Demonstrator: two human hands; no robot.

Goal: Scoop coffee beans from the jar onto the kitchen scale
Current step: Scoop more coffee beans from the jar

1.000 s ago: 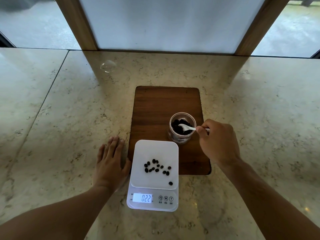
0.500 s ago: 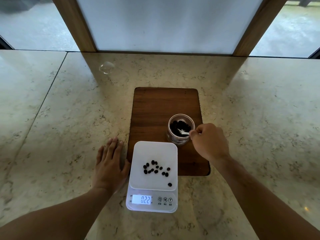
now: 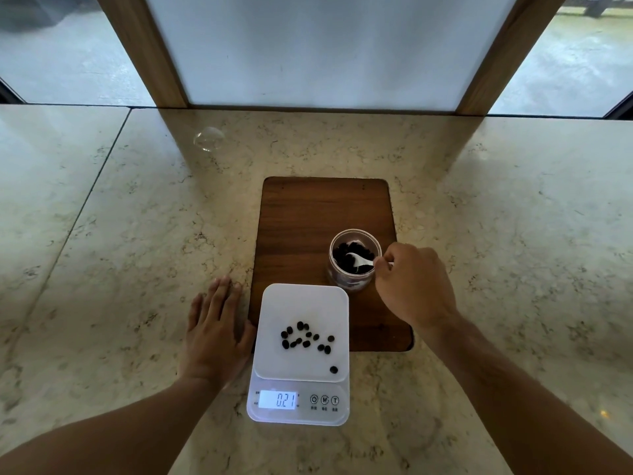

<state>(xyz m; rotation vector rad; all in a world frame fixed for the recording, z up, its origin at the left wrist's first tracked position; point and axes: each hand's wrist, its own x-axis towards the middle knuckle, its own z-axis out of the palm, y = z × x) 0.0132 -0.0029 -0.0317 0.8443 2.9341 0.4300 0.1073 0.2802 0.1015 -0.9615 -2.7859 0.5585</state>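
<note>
A small clear jar (image 3: 354, 284) of dark coffee beans stands on a wooden board (image 3: 308, 221). My right hand (image 3: 416, 286) is to the jar's right, pinching the handle of a white spoon (image 3: 359, 260) whose bowl dips into the beans inside the jar. In front of the board sits a white kitchen scale (image 3: 301, 310) with several coffee beans (image 3: 306, 339) scattered on its platform; its display (image 3: 277, 400) reads 0.21. My left hand (image 3: 214, 334) lies flat on the counter just left of the scale, fingers together, holding nothing.
The marble counter (image 3: 102, 269) stretches wide on both sides. A clear round lid or glass piece (image 3: 209, 138) lies at the back left. A window with wooden frame posts (image 3: 150, 49) runs along the counter's far edge.
My right hand moved closer to the jar and the spoon's bowl pushed deeper among the beans. The scale reading went from 0.22 to 0.21. My left hand stayed put.
</note>
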